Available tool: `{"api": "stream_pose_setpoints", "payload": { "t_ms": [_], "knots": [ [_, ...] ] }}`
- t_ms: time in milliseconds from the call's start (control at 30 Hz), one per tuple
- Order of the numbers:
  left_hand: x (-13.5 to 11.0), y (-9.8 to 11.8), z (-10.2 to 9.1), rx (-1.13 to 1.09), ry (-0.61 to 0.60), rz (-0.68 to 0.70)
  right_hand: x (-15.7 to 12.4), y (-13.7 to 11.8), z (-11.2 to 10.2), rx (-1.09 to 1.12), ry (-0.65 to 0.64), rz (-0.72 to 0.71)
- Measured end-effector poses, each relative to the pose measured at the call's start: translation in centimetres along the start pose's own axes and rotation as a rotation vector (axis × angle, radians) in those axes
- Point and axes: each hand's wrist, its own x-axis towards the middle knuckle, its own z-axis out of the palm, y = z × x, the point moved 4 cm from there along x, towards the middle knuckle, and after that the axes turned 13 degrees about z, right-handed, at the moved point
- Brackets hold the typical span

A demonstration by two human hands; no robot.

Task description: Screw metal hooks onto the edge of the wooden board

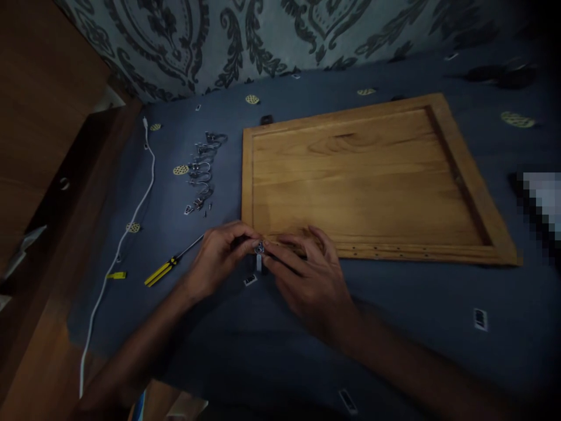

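A wooden panel [350,187] with a raised frame lies flat on the blue patterned cloth. At its near left corner is a small metal hook [259,262], its lower part sticking out past the panel's front edge. My left hand [221,254] pinches the hook's upper end between thumb and forefinger. From the other side, my right hand [309,269] has thumb and forefinger on the same hook, while its other fingers rest over the panel's edge. Several small dark holes run along that front edge. My fingers partly hide the hook.
Several curved metal hooks [201,166] lie in a row left of the panel, with small screws [210,206] nearby. A yellow-handled screwdriver [161,272] rests by my left wrist. A white cable [142,202] runs along the left edge. Dark scissors-like objects [499,75] lie far right.
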Motion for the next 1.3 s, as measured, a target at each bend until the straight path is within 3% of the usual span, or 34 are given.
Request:
{"api": "stream_pose_setpoints", "payload": {
  "t_ms": [633,933,1300],
  "knots": [
    [0.15,0.16,-0.04,0.035,-0.061,0.040,0.10,-0.01,-0.12,-0.015,0.032,0.001],
    [-0.06,0.12,0.23,0.085,0.003,0.120,-0.02,0.04,-0.06,-0.003,-0.003,0.004],
    [-0.40,-0.24,0.70,0.119,-0.015,0.158,-0.09,0.18,0.00,0.003,-0.014,-0.010]
  ]
}}
